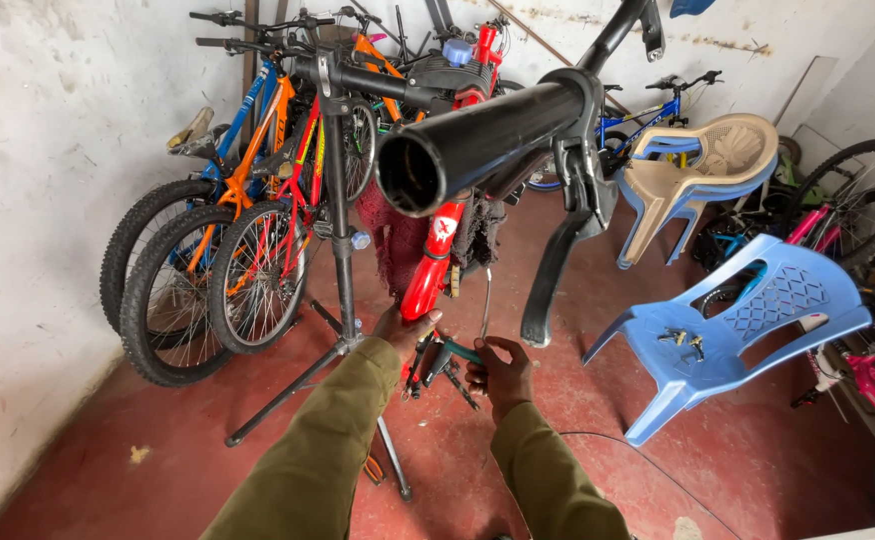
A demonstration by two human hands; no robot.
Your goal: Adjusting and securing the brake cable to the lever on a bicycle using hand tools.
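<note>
Both hands busy low down at the red fork of the bike clamped in the black repair stand.

The left hand (405,325) curls around the glossy red fork leg (430,262); the right hand (498,372) pinches a green-handled tool (455,351) just beside the leg. The black handlebar tube (478,140) and brake lever (558,265) hang near above: rising carelessly could mean a knock, and the tool might slip, scratching paint.
</note>
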